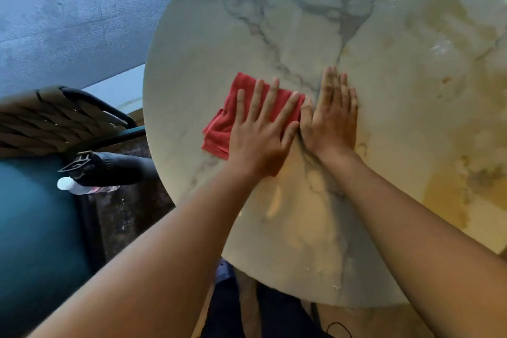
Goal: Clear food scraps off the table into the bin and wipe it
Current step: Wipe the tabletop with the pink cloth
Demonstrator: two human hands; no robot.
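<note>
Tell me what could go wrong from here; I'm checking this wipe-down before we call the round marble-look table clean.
1. The folded red cloth under the left hand covers only a small patch; the yellowish smears at the far right of the round marble-look table may be missed.
2. The bare right hand lies flat on the tabletop and could leave prints or spread residue.
3. A stroke toward the left edge could push crumbs onto the woven chair.

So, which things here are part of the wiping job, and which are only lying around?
Part of the job:
- red cloth, under the flat left hand
- right hand, flat on the marble table
- wet smears on the table's right side

Only lying around:
- woven chair
- plastic bottle
- black bag
</note>
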